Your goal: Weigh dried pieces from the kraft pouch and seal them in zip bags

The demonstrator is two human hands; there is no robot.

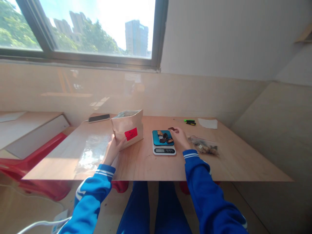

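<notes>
My left hand [112, 148] grips the lower left side of a tan stand-up kraft pouch [119, 130], fingers pressed on its front. The pouch stands upright with its top open and carries a red label [131, 133]. My right hand [180, 138] pinches a dark brown dried piece [171, 129] above the right rear corner of a kitchen scale [158, 152]. Several similar curled brown dried pieces [164, 137] lie on the scale's blue platform. The reading on its display is too small to make out.
Right of the scale lies a clear bag of brown dried pieces [207, 148]. Behind are screwdrivers [190, 122] and a white paper [208, 123]. A flat clear plastic bag [91, 152] lies on the left, with a phone [99, 118] near the wall. Red stools [46, 188] stand below.
</notes>
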